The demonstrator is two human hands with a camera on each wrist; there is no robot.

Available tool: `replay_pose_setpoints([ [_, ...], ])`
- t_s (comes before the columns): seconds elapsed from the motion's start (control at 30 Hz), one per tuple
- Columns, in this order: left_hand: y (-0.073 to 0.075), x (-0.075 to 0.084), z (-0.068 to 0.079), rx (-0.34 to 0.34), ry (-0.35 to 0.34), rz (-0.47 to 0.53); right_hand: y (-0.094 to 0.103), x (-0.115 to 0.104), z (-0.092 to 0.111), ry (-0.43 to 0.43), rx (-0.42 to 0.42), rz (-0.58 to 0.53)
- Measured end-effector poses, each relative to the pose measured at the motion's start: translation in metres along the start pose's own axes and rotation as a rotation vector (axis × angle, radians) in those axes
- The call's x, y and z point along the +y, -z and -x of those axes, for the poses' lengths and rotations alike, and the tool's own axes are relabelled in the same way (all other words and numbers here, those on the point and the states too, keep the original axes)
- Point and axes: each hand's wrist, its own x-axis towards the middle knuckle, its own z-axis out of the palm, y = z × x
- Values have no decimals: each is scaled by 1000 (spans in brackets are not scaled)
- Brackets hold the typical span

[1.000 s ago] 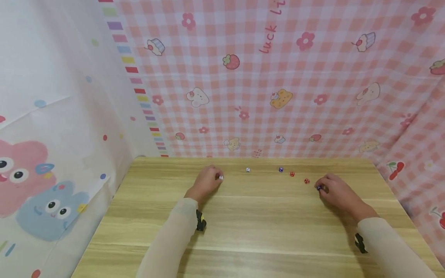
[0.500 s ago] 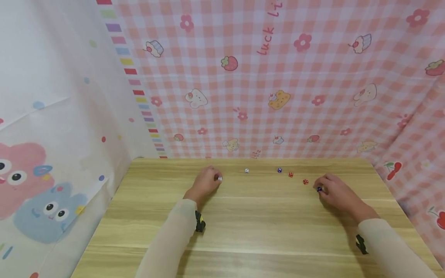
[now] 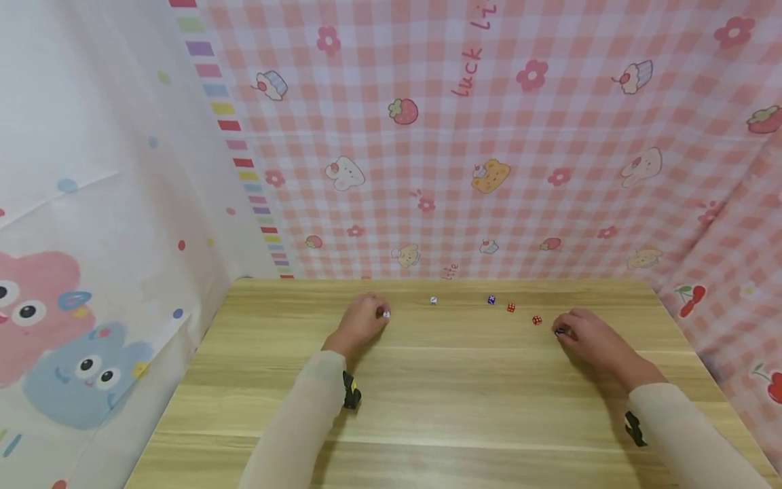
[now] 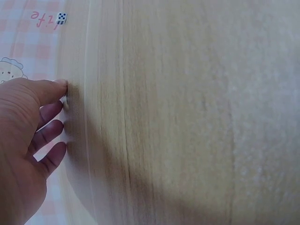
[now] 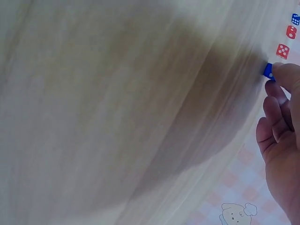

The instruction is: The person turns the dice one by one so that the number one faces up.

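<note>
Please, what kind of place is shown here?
Probably a small home-made recording booth: a wooden table is enclosed by pink checked cartoon cloth, with small dice in a row.

A white die [image 3: 433, 300], a blue die [image 3: 491, 299] and two red dice [image 3: 511, 308] lie on the wooden bench [image 3: 464, 407] before pink gingham cloth [image 3: 489, 136].

Left hand [image 4: 23, 140] at the wooden table's [image 4: 187, 117] edge, fingertips pinching something small, white black-spotted die [image 4: 61, 18] lying beyond, pink checked cloth [image 4: 23, 42] behind.
</note>
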Motion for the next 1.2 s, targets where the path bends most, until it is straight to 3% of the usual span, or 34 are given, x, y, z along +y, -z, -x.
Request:
replay_pose_setpoints([
  [0.5, -1, -1, 0, -10, -5, 12, -2, 0, 2, -48, 21, 2],
  [1.2, 1, 1, 1, -7, 2, -12, -5, 1, -1, 3, 45, -8],
])
